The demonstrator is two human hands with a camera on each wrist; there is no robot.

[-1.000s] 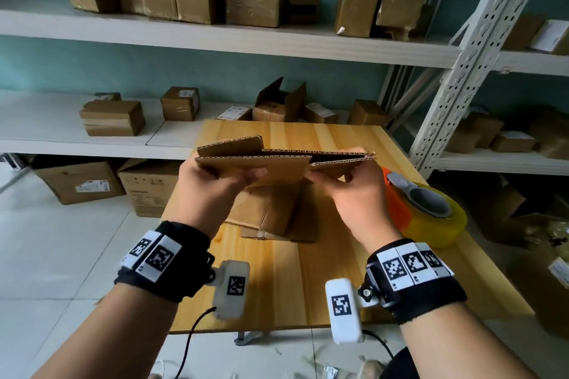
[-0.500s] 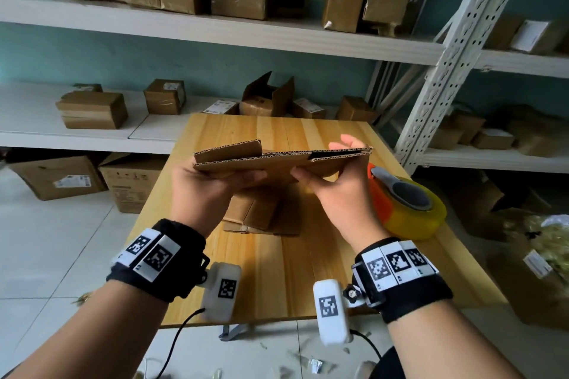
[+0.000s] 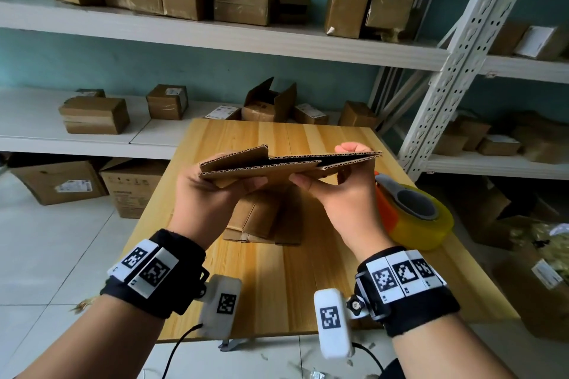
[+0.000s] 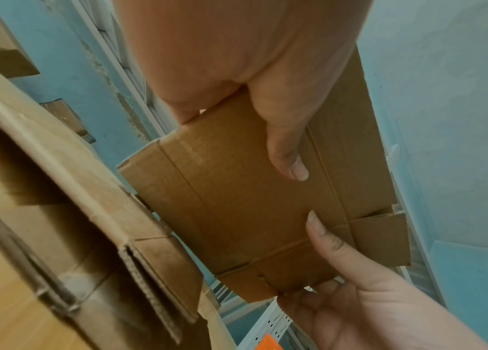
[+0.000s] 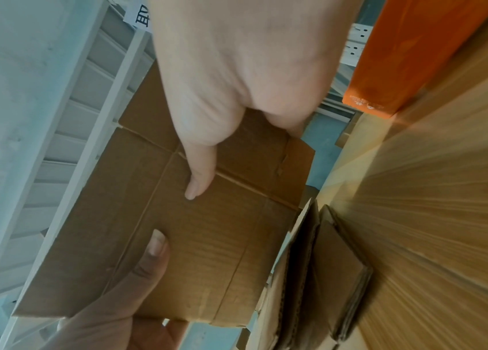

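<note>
Head view: flattened carton [image 3: 289, 163] held level above the wooden table [image 3: 277, 301], pinched at its ends by left hand [image 3: 212, 197] and right hand [image 3: 345, 197]. Beneath, a stack of flat cartons [image 3: 261, 218]; just right, a tape dispenser [image 3: 415, 212].
Left wrist: both thumbs pressed on the carton's underside, stack close below.
Right wrist: thumb across a crease, orange dispenser beyond.

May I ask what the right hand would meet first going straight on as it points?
The right hand grips the flattened carton; past it, probably the open box on the shelf, depth unclear.
</note>
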